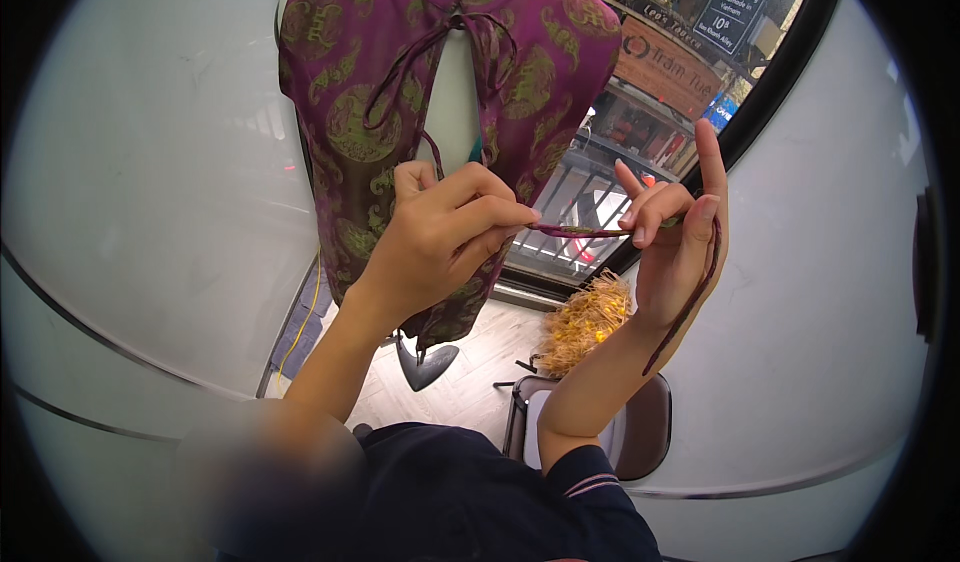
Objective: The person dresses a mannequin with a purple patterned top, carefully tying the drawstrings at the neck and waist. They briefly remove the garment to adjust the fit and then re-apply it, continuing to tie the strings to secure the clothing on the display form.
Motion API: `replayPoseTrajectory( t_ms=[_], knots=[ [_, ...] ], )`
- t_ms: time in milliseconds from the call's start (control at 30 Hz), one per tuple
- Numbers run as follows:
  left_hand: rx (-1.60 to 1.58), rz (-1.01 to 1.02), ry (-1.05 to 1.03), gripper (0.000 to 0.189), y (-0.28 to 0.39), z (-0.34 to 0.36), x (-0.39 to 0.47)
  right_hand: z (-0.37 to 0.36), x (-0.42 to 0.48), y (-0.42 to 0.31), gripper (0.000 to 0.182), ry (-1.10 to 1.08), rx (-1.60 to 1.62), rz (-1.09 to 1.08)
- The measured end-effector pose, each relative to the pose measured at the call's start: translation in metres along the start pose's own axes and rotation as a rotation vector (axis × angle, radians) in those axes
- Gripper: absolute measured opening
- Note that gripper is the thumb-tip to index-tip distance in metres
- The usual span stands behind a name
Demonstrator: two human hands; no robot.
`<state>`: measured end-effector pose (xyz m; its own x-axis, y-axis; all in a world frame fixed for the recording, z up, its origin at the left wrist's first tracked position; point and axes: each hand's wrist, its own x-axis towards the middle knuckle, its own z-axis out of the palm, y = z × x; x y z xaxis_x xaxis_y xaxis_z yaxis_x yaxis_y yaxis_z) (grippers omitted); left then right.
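A purple brocade garment with green medallion patterns (367, 123) hangs on a pale mannequin (452, 96) in front of me. Thin fabric ties (405, 63) are knotted in a bow below its collar. My left hand (454, 232) pinches a thin purple-and-green fabric cord (581, 232) between thumb and fingers, in front of the garment's opening. To the right, beside the garment, my right hand (679, 217) holds the same cord between its fingers, with the index finger raised. The cord runs nearly straight between both hands, and its loose end hangs down along my right wrist.
A folding chair (649, 427) stands below my right forearm. Behind it is a bundle of straw with yellow bits (592, 322). The mannequin's dark base (426, 363) rests on the floor. A window (570, 194) lies behind; a yellow cable (307, 325) runs at the left.
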<state>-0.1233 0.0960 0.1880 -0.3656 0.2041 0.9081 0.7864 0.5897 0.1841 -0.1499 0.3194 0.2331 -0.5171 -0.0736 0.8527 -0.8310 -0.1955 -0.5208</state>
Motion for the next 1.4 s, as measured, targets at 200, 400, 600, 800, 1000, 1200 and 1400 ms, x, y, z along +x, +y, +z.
replayPoseTrajectory(
  t_ms=[200, 400, 600, 800, 1000, 1200, 1400],
  knots=[
    [-0.078, 0.055, 0.181, 0.015, -0.004, -0.001, -0.005, -0.025, -0.037, 0.022, 0.055, 0.203, 0.674, 0.233],
    [-0.558, -0.311, 0.497, 0.016, 0.007, -0.005, -0.027, -0.007, -0.087, 0.04, 0.043, 0.323, 0.645, 0.315],
    [-0.539, -0.328, 0.866, 0.022, 0.01, -0.039, -0.04, -0.001, -0.088, 0.025, 0.039, 0.329, -0.018, 0.182],
    [-0.276, 0.008, 0.78, 0.009, 0.018, -0.057, -0.066, -0.009, -0.093, -0.009, 0.035, 0.104, -0.364, -0.065],
    [-0.318, 0.018, 0.903, 0.004, 0.015, -0.058, -0.078, -0.01, -0.121, -0.007, 0.039, -0.079, 0.02, -0.087],
    [-0.494, -0.01, 0.811, 0.018, 0.015, -0.042, -0.053, -0.007, -0.113, -0.009, 0.02, -0.113, -0.262, 0.057],
    [-0.831, -0.255, 0.54, 0.019, 0.014, -0.006, -0.037, -0.019, -0.124, -0.021, 0.036, -0.445, -0.085, 0.324]
  ],
)
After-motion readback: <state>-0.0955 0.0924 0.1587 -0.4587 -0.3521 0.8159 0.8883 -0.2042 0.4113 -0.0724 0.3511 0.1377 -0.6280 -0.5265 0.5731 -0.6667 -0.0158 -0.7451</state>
